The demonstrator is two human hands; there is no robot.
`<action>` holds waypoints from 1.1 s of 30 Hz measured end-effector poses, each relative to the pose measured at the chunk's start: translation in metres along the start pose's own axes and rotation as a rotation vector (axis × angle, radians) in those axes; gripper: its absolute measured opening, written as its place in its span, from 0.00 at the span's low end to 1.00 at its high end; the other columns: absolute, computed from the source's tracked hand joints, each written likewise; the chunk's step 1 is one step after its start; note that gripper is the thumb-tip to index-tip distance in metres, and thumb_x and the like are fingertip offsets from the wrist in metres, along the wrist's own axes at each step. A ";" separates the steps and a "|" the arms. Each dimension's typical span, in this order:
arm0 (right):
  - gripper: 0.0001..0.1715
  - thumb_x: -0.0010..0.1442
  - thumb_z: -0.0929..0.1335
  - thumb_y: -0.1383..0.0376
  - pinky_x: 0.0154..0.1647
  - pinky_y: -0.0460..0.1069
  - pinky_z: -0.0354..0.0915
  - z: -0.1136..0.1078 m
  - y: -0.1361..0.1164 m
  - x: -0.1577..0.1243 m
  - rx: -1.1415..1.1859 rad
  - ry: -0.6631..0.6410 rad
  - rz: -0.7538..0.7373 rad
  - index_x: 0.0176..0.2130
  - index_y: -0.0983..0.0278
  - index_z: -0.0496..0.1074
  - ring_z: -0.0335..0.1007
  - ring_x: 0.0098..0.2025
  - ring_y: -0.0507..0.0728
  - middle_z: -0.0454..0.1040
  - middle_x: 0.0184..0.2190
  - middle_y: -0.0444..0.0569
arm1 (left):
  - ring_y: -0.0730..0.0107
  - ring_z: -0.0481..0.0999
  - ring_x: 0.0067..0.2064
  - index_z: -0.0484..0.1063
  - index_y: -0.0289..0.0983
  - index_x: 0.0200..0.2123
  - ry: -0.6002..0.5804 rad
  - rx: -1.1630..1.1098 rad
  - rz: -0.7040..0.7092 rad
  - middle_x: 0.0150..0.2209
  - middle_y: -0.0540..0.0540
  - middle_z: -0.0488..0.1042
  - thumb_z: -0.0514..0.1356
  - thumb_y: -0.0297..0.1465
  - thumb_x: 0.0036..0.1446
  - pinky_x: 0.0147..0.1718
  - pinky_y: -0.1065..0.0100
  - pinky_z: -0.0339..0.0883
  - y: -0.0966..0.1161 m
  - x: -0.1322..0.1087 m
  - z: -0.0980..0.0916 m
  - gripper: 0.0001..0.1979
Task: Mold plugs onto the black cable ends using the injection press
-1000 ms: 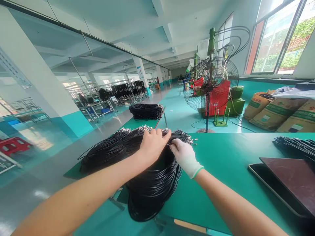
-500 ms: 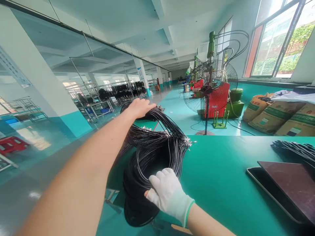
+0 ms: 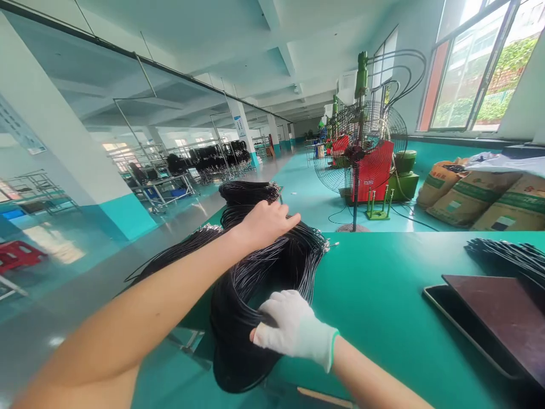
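A big looped bundle of thin black cables [image 3: 255, 284] with metal tips lies on the left end of a green table [image 3: 383, 307] and hangs over its near edge. My bare left hand [image 3: 264, 222] is closed round a bunch of strands at the top of the loop. My right hand [image 3: 293, 326], in a white glove, grips the lower part of the loop with its fingers curled round the cables. The silver cable ends [image 3: 327, 245] stick out to the right of the bundle.
A dark tray with a brown board [image 3: 494, 318] lies at the table's right, with more black cables [image 3: 506, 255] behind it. Another cable pile [image 3: 249, 192] sits on a farther table. A standing fan [image 3: 361, 153], a red machine and sacks [image 3: 472, 190] stand beyond.
My left hand, which had lifted a bunch of cables high, has come back down onto the bundle. My gloved right hand moved from the cable ends down to the loop's lower part.
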State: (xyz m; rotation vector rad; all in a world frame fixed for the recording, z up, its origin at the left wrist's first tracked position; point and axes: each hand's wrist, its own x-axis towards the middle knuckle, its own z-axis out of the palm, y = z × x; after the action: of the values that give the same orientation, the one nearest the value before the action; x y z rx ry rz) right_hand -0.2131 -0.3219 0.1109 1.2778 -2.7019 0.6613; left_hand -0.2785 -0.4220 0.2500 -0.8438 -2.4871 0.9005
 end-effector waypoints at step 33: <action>0.10 0.46 0.64 0.73 0.21 0.40 0.60 -0.076 0.021 0.024 0.488 -0.381 0.193 0.32 0.65 0.69 0.67 0.25 0.49 0.70 0.22 0.41 | 0.59 0.73 0.36 0.61 0.42 0.47 -0.080 -0.132 -0.104 0.36 0.42 0.72 0.53 0.24 0.47 0.29 0.66 0.62 -0.023 0.014 0.001 0.22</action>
State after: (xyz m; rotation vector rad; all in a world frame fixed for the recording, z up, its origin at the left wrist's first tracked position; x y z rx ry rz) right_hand -0.2530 -0.2958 0.1781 1.3598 -3.1239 1.2845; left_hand -0.2988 -0.4281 0.2665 -0.7239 -2.6563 0.7560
